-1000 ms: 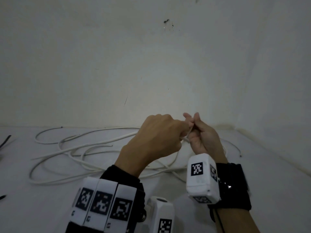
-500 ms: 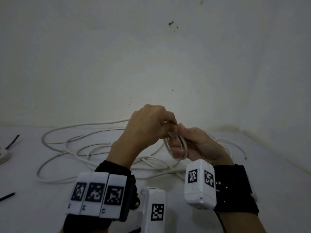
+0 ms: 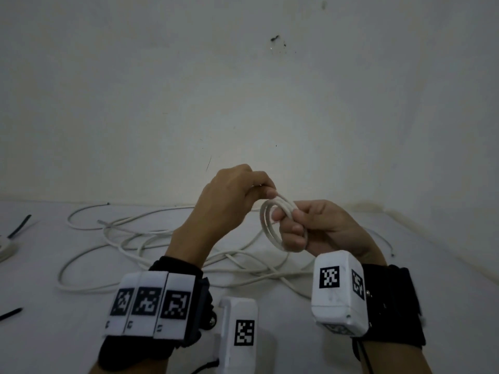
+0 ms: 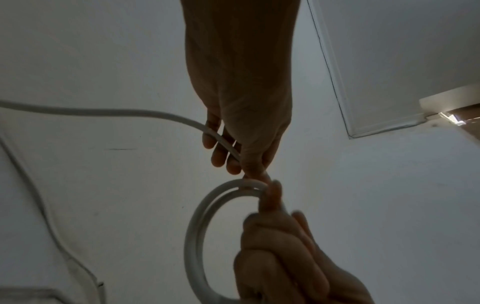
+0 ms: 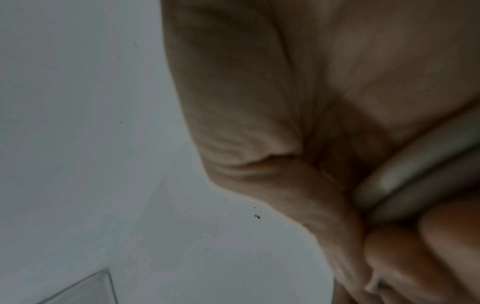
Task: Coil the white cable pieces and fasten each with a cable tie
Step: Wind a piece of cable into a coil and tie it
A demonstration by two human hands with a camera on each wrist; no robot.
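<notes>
My right hand (image 3: 293, 229) grips a small coil of white cable (image 3: 266, 225), its fingers curled through the loops. The same coil (image 4: 200, 226) shows in the left wrist view, and two of its strands (image 5: 405, 179) cross the right wrist view. Just above and left of it, my left hand (image 3: 256, 190) pinches the white cable at the top of the coil. The free length of cable (image 4: 103, 112) runs from my left hand (image 4: 233, 156) off to the left. More loose white cable (image 3: 140, 236) lies tangled on the white surface below both hands.
A black cable tie (image 3: 20, 226) lies at the far left of the white surface (image 3: 40, 265), and another black tie (image 3: 10, 314) lies nearer, by the left edge. A white object (image 3: 4, 248) sits at the left edge. Walls (image 3: 243, 103) close in behind and to the right.
Both hands rose slightly. The right hand turned palm-side toward me, and the coil held in its fingers came into view; the left hand shifted to the coil's top.
</notes>
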